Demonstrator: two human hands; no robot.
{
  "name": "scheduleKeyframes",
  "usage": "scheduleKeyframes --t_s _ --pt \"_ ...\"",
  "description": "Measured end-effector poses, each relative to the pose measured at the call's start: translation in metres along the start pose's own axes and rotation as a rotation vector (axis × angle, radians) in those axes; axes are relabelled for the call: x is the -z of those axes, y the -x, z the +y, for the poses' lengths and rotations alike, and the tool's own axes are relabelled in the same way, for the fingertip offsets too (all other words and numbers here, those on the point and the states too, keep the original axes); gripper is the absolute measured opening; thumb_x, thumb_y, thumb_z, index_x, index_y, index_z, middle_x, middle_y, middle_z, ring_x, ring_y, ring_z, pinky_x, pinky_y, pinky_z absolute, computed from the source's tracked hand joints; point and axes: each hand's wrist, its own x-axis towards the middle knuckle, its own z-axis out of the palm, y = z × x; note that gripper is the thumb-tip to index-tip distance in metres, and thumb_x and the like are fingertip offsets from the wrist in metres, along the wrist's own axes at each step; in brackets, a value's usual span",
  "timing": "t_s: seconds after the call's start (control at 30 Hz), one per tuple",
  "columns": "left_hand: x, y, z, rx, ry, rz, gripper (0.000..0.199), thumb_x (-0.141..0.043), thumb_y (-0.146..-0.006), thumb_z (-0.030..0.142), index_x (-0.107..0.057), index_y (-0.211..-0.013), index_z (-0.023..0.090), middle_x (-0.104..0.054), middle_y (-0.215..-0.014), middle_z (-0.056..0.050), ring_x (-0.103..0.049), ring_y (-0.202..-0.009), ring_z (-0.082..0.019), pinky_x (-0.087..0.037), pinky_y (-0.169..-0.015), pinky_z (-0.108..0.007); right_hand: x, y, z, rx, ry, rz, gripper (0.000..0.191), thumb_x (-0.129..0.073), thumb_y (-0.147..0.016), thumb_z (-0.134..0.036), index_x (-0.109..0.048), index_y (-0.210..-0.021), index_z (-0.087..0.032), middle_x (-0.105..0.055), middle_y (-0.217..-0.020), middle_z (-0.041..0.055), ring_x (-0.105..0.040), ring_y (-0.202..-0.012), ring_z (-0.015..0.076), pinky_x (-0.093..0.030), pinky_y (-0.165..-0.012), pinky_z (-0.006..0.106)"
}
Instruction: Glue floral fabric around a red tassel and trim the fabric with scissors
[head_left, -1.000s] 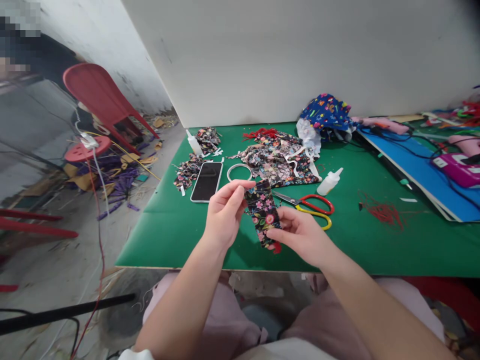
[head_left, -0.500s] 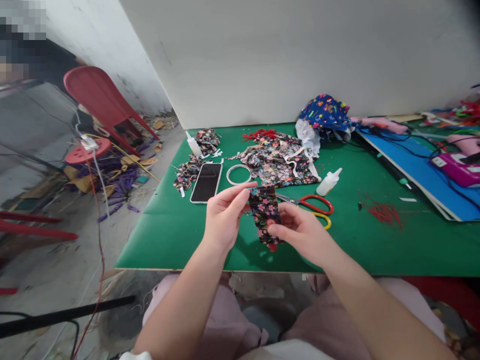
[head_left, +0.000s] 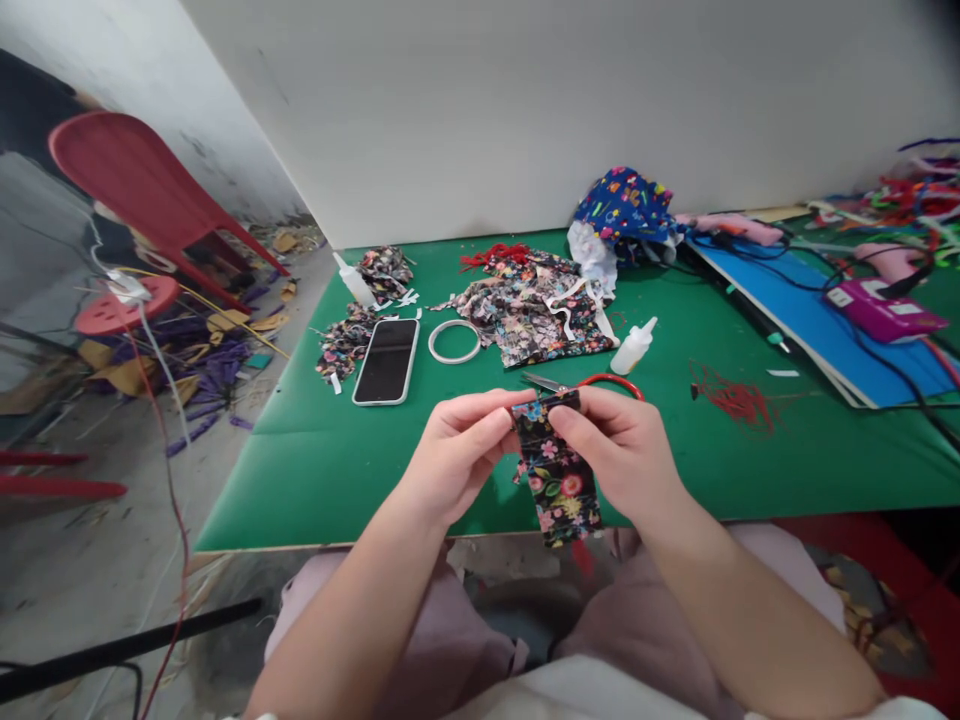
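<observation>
We see both hands at work over the near side of the green counter (head_left: 300, 470). The left hand (head_left: 469, 440) pinches the upper left corner of a dark flowered cloth strip (head_left: 561, 480) between thumb and fingers. The right hand (head_left: 622, 445) grips the upper right part, its thumb lying flat on the front face and its other fingers mostly hidden behind. The strip hangs between the two hands, its lower end reaching past the near edge in our view; a red tuft (head_left: 582, 557) shows below it.

Just beyond the right hand we note scissors (head_left: 551, 384), blades toward the left, one red handle visible and the rest covered by the hand. Farther off to the right of the blades stands a white bottle (head_left: 634, 347). To the far left of the strip we record a phone (head_left: 386, 362), screen up, and beside it on the right a white ring (head_left: 454, 360) lying flat. Behind the ring and to its right spreads a heap of flowered cloth (head_left: 517, 320), with red strands (head_left: 495, 257) at its far side. On the right of the counter we find a tangle of red thread (head_left: 739, 397), left of a blue board (head_left: 817, 330).
</observation>
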Motion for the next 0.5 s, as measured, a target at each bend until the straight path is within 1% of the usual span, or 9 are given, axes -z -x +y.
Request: scheduleKeyframes --t_s 0.1,0.23,0.43,0.5 --pt "-0.0019 -0.0002 -0.0022 0.024 0.034 0.029 0.015 -0.079 -0.064 0.03 -0.076 -0.078 0.025 -0.072 -0.073 0.001 -0.063 -0.059 -0.008 -0.05 -0.054 -0.016 -0.0007 0.001 -0.0019 0.023 0.02 0.007 0.034 -0.053 -0.083 -0.036 -0.048 -0.055 -0.018 -0.041 -0.053 -0.0048 -0.037 -0.052 0.0063 -0.032 -0.046 0.018" --pt "-0.003 0.0004 -0.0048 0.016 0.047 0.065 0.014 -0.08 -0.063 0.03 -0.076 -0.075 0.025 -0.072 -0.071 0.002 -0.062 -0.059 -0.007 -0.049 -0.055 -0.014 -0.0014 0.0032 -0.0047 0.061 0.065 0.025 0.033 -0.053 -0.083 -0.033 -0.048 -0.055 -0.017 -0.039 -0.052 -0.0058 -0.035 -0.05 0.0052 -0.03 -0.044 0.017" --pt "-0.0044 0.0013 -0.0054 -0.033 -0.005 0.084 0.011 -0.079 -0.065 0.029 -0.076 -0.074 0.025 -0.073 -0.074 0.003 -0.063 -0.061 -0.006 -0.049 -0.056 -0.012 0.0003 0.0063 -0.0093 0.207 0.189 0.073 0.031 -0.055 -0.084 -0.025 -0.046 -0.056 -0.016 -0.039 -0.05 -0.008 -0.033 -0.047 0.002 -0.027 -0.043 0.014" --pt "-0.005 0.0015 -0.0037 -0.049 -0.033 0.091 0.009 -0.078 -0.066 0.028 -0.076 -0.075 0.025 -0.073 -0.073 0.003 -0.063 -0.06 -0.006 -0.048 -0.056 -0.011 0.0004 0.0063 -0.0098 0.233 0.219 0.087 0.031 -0.056 -0.084 -0.025 -0.046 -0.056 -0.016 -0.04 -0.05 -0.0083 -0.034 -0.047 0.0015 -0.027 -0.044 0.014"
